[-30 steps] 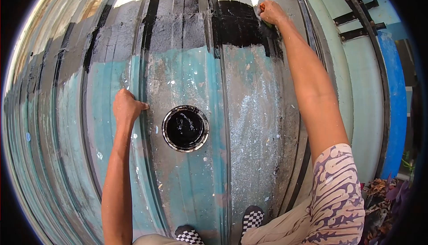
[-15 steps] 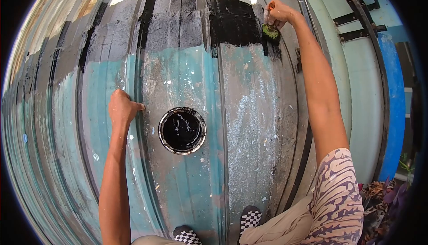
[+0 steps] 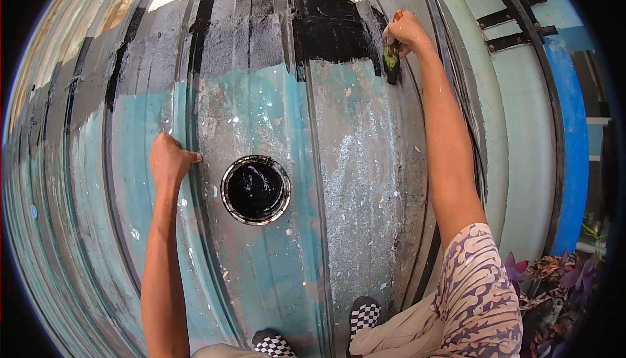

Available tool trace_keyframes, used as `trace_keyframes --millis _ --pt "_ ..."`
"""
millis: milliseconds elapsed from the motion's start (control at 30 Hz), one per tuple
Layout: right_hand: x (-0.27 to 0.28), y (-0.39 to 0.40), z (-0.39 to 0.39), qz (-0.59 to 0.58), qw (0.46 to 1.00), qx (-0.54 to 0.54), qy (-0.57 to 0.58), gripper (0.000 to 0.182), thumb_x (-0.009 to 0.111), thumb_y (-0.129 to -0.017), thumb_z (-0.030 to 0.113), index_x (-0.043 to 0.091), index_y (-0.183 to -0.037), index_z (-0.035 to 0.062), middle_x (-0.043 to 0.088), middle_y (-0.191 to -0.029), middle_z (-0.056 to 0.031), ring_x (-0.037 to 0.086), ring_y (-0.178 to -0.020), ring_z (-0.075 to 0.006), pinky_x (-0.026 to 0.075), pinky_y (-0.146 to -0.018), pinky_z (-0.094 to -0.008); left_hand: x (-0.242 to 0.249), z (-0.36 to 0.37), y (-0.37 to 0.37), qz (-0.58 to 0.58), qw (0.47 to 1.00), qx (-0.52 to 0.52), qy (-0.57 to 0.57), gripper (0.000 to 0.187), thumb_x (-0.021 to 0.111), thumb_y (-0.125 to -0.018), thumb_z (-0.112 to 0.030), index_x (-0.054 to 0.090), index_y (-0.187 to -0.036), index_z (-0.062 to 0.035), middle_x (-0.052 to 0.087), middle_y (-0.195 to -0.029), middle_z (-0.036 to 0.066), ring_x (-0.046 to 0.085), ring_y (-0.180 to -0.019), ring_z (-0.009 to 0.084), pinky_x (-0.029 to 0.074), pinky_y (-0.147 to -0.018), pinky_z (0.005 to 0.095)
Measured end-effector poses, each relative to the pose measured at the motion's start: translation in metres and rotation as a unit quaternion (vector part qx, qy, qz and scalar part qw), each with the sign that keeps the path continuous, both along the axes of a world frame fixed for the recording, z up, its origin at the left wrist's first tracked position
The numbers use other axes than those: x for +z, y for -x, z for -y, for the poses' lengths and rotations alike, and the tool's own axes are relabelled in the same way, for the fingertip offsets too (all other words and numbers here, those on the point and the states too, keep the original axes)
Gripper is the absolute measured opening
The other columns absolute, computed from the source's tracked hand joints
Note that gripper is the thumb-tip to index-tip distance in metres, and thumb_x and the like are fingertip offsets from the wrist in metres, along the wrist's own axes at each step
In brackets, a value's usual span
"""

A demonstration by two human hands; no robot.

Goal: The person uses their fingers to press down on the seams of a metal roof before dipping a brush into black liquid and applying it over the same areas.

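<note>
My right hand (image 3: 406,30) is closed around a paintbrush with an orange handle. Green smears show on the brush (image 3: 391,61), and its black bristles point down against the sheet near the right edge of the black paint (image 3: 336,29). On a raised rib (image 3: 187,120) of the corrugated metal roof, my left hand (image 3: 171,159) is braced, thumb out to the right and fingers curled, partly hidden. Between my arms stands an open round can (image 3: 255,190) of glossy black paint, its rim streaked.
Bare teal and grey metal (image 3: 355,182) with flaking specks lies below the painted band. My checkered socks (image 3: 364,312) are at the bottom. Along the right run cables, a pale green wall (image 3: 521,130), black metal brackets (image 3: 518,35) and purple-leaved plants (image 3: 577,280).
My right hand and the brush have moved slightly downward, the brush now turned more upright. The black strip at the right edge reaches lower. The view has shifted a little; my left hand stays on the rib.
</note>
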State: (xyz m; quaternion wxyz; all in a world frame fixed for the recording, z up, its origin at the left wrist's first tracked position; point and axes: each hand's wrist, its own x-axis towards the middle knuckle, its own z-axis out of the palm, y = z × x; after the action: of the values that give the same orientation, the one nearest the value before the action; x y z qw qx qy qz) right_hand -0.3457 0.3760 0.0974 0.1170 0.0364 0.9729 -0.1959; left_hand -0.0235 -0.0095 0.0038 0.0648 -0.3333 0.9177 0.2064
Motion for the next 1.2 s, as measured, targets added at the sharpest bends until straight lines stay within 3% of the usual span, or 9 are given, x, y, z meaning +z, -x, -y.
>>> trace_keyframes --millis 33,100,133,300,400,533,833,1033,1200 --pt "-0.011 0.014 0.001 0.000 1.000 -0.003 0.002 0.015 0.059 -0.069 0.008 0.068 -0.076 -0.0022 0.068 -0.078 -0.0171 0.067 -0.063 -0.0280 0.053 -0.051 -0.0409 0.003 -0.001 0.000 0.000 1.000 -0.003 0.002 0.040 0.089 -0.048 -0.014 0.058 -0.066 0.0039 0.064 -0.073 0.021 0.065 -0.069 0.0365 0.049 -0.062 0.0435" --pt "-0.033 0.028 0.000 -0.365 0.927 0.021 -0.080 0.020 0.060 -0.074 0.015 0.070 -0.079 -0.0022 0.069 -0.083 -0.0232 0.068 -0.077 -0.0396 0.055 -0.072 -0.0439 0.006 -0.003 0.001 0.013 1.000 0.005 0.002 0.040 0.089 -0.049 -0.014 0.059 -0.066 0.0044 0.064 -0.072 0.021 0.064 -0.067 0.0361 0.049 -0.062 0.0434" --pt "-0.036 0.027 -0.008 -0.339 0.940 0.046 -0.011 0.022 0.060 -0.075 0.018 0.070 -0.083 -0.0001 0.067 -0.089 -0.0272 0.065 -0.089 -0.0432 0.052 -0.082 -0.0450 0.008 -0.003 0.001 0.014 1.000 0.004 0.002 0.040 0.089 -0.049 -0.014 0.059 -0.066 0.0044 0.064 -0.072 0.021 0.064 -0.067 0.0361 0.049 -0.062 0.0434" --pt "-0.029 -0.010 -0.032 -0.301 0.952 0.036 -0.054 0.025 0.061 -0.073 0.017 0.071 -0.091 0.0019 0.067 -0.095 -0.0270 0.066 -0.086 -0.0418 0.053 -0.081 -0.0435 0.000 -0.002 -0.003 -0.048 0.999 -0.009 0.019 0.037 0.089 -0.048 -0.014 0.059 -0.060 0.0053 0.062 -0.064 0.021 0.063 -0.059 0.0350 0.048 -0.058 0.0432" --pt "0.001 -0.016 -0.013 -0.007 0.988 -0.021 -0.153 0.017 0.064 -0.071 0.015 0.068 -0.078 -0.0011 0.069 -0.077 -0.0163 0.070 -0.072 -0.0313 0.056 -0.059 -0.0384 0.002 -0.002 -0.002 -0.032 0.999 -0.009 0.011 0.037 0.089 -0.048 -0.014 0.058 -0.056 0.0056 0.060 -0.061 0.021 0.062 -0.057 0.0347 0.048 -0.056 0.0431" --pt "-0.011 0.016 0.001 -0.251 0.964 0.028 -0.080 0.027 0.061 -0.076 0.022 0.071 -0.091 0.0023 0.068 -0.094 -0.0261 0.065 -0.095 -0.0408 0.051 -0.086 -0.0460 0.000 -0.001 -0.001 -0.039 0.999 -0.019 0.015 0.042 0.088 -0.049 -0.012 0.050 -0.052 0.0046 0.053 -0.052 0.016 0.054 -0.047 0.0274 0.045 -0.053 0.0408" --pt "-0.019 0.004 0.000 -0.102 0.975 0.016 -0.194 0.028 0.061 -0.073 0.020 0.069 -0.092 0.0012 0.069 -0.098 -0.0236 0.066 -0.098 -0.0375 0.052 -0.083 -0.0405 -0.004 0.000 -0.003 -0.069 0.997 -0.002 0.029 0.037 0.089 -0.047 -0.013 0.058 -0.056 0.0052 0.060 -0.061 0.021 0.062 -0.057 0.0343 0.048 -0.057 0.0425" --pt "-0.035 0.016 -0.004 -0.308 0.951 0.026 -0.014 0.025 0.062 -0.074 0.019 0.071 -0.090 0.0031 0.067 -0.098 -0.0248 0.063 -0.097 -0.0418 0.051 -0.084 -0.0448 0.007 -0.002 0.001 0.005 1.000 -0.009 0.001 0.041 0.090 -0.048 -0.015 0.056 -0.056 0.0055 0.060 -0.062 0.020 0.062 -0.058 0.0348 0.048 -0.057 0.0429" --pt "-0.017 -0.031 -0.008 -0.109 0.976 -0.017 -0.190 0.032 0.061 -0.079 0.020 0.069 -0.108 0.0071 0.067 -0.110 -0.0204 0.062 -0.107 -0.0374 0.050 -0.093 -0.0413 -0.001 0.001 -0.004 -0.045 0.999 -0.013 0.016 0.040 0.090 -0.049 -0.015 0.057 -0.059 0.0045 0.061 -0.065 0.019 0.062 -0.060 0.0349 0.048 -0.058 0.0430"
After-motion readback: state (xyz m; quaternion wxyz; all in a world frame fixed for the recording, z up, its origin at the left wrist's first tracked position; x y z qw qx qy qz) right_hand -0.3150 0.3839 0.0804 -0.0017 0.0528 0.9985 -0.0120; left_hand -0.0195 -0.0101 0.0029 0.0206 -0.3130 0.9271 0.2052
